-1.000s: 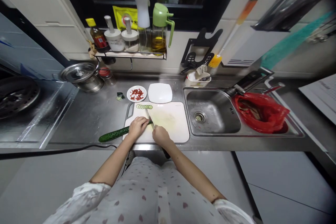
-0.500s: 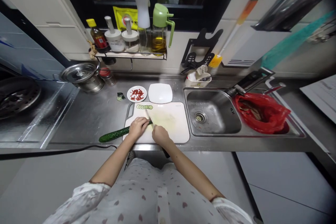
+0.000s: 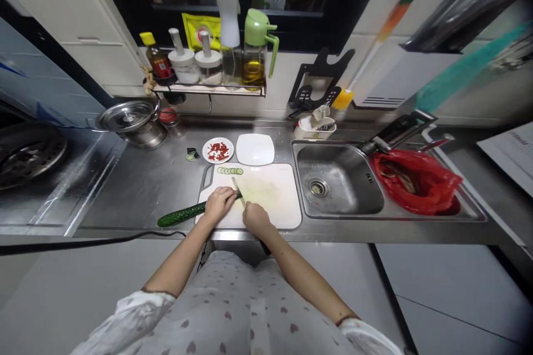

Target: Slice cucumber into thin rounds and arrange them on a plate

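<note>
A long green cucumber (image 3: pixel 182 215) lies slantwise, its far end on the white cutting board (image 3: pixel 275 194) and its near end out over the steel counter. My left hand (image 3: pixel 219 203) is closed over it near its cut end. In my right hand (image 3: pixel 257 218) is a kitchen knife (image 3: pixel 239 191), its blade standing at the cucumber's right end, just beside my left fingertips. A row of overlapping cucumber slices (image 3: pixel 230 171) rests at the board's upper left. Behind the board stand a plate of chopped red pieces (image 3: pixel 218 150) and a white plate (image 3: pixel 255 149).
Cucumber scraps (image 3: pixel 192 154) lie left of the plates. A steel sink (image 3: pixel 339 177) is right of the board, with a red plastic bag (image 3: pixel 416 183) beyond. A lidded pot (image 3: pixel 133 125) and a red-lidded jar (image 3: pixel 171 121) stand back left, below a seasoning shelf (image 3: pixel 208 89).
The whole view has shifted slightly. The knife and both hands stay almost in the same place at the cucumber's end, and the row of slices looks the same.
</note>
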`<state>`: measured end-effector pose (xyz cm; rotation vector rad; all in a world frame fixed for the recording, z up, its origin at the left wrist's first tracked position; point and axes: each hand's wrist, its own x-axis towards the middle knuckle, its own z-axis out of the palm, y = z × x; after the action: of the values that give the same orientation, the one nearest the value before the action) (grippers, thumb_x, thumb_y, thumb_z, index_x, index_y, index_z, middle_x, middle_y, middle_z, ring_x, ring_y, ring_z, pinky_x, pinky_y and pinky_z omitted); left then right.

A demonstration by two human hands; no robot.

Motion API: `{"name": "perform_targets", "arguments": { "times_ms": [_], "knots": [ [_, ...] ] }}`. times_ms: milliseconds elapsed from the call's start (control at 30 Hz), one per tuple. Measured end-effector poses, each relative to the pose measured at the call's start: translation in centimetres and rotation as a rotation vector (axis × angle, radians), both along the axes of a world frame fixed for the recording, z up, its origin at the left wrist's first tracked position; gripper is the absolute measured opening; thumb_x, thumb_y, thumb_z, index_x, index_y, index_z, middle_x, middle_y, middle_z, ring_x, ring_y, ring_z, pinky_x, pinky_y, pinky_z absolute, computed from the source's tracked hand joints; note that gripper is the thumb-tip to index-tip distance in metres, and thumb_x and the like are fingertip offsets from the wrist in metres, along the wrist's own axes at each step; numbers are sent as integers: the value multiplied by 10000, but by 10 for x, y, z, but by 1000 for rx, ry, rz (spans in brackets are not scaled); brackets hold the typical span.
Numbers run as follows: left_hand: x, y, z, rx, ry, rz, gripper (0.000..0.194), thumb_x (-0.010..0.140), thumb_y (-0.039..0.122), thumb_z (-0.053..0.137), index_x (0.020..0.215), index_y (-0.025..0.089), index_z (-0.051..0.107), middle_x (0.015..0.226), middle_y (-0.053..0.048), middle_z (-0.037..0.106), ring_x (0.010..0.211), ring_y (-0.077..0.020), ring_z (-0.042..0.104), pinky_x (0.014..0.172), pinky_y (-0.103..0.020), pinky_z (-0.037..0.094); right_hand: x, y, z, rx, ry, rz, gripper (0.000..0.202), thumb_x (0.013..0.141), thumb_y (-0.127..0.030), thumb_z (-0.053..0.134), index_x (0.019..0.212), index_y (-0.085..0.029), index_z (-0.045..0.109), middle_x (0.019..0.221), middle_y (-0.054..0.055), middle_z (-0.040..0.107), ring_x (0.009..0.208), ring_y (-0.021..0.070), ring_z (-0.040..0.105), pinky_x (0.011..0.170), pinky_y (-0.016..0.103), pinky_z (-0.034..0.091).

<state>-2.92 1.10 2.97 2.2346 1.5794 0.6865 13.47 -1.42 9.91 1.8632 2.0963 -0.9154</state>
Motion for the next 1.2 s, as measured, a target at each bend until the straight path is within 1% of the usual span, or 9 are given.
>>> {"name": "perform_targets", "arguments": {
  "times_ms": [267,367,500,733,1000,1200],
  "knots": [
    [1,0,1,8,-1,-17,236,912,333,464,980,253,674,981,-37,671,947,-180,570,847,-319,461,-9,16,0,33,17,23,311,888,-145,377,1116,-110,585,1048,158,665,1006,216,619,793,280,448],
    [1,0,1,5,-5,-17,235,912,333,464,981,250,672,981,-35,672,945,-179,570,843,-315,460,-7,13,-2,43,20,22,316,889,-143,375,1130,-104,576,1040,162,666,1004,223,622,790,287,451],
    [0,1,1,-7,2,-19,238,911,338,464,986,251,672,969,-30,674,939,-182,569,835,-317,458,-3,7,-4,14,5,16,320,893,-149,375,1140,-101,574,1017,168,668,1005,238,625,777,294,457],
    [1,1,0,-8,1,-13,240,914,338,461,983,251,674,970,-33,675,927,-177,570,837,-312,455,-6,11,-3,57,23,16,325,890,-129,364,1137,-103,574,1014,167,671,1003,236,629,784,292,458],
    [1,2,-3,-17,1,4,241,912,340,461,985,251,672,989,-26,677,949,-178,569,857,-310,454,-3,6,-6,25,-4,11,317,889,-133,370,1126,-109,578,1001,160,673,994,239,632,782,295,460],
    [1,1,0,-32,11,5,247,914,347,450,980,258,671,992,-32,675,957,-180,573,861,-308,455,-4,8,-7,26,16,8,321,893,-140,378,1152,-110,564,1003,158,672,1001,230,625,794,287,450]
  ]
}}
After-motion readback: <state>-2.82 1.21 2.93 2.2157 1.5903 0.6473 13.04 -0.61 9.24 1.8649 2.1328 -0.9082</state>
